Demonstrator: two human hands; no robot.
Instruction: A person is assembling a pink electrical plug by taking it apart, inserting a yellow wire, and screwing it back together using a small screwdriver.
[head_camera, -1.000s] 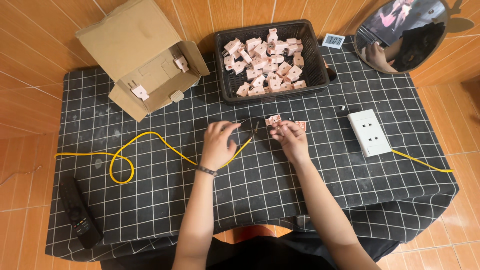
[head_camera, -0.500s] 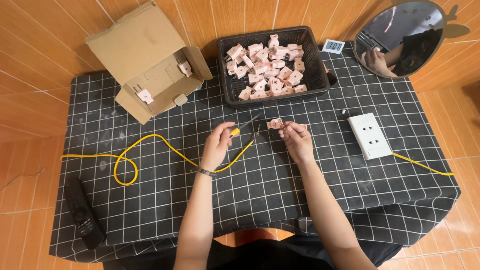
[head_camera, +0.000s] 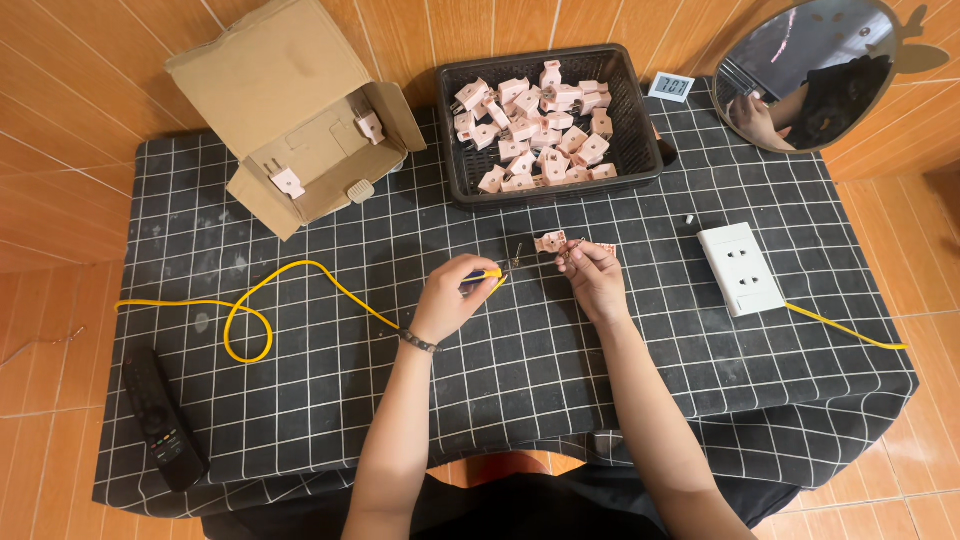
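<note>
Fingers of the right hand (head_camera: 597, 278) pinch a small pale-pink plastic plug (head_camera: 551, 241), blocky with thin metal prongs, held just above the black white-gridded tablecloth (head_camera: 330, 400) in front of the black plastic basket (head_camera: 640, 130) heaped with matching pink plugs (head_camera: 530, 125). The left hand (head_camera: 447, 300) is closed around a yellow-handled screwdriver (head_camera: 487, 275) whose thin tip points toward the plug. A yellow cable (head_camera: 250, 310) loops to the left; a white rectangular socket plate (head_camera: 741, 268) lies well to the right.
</note>
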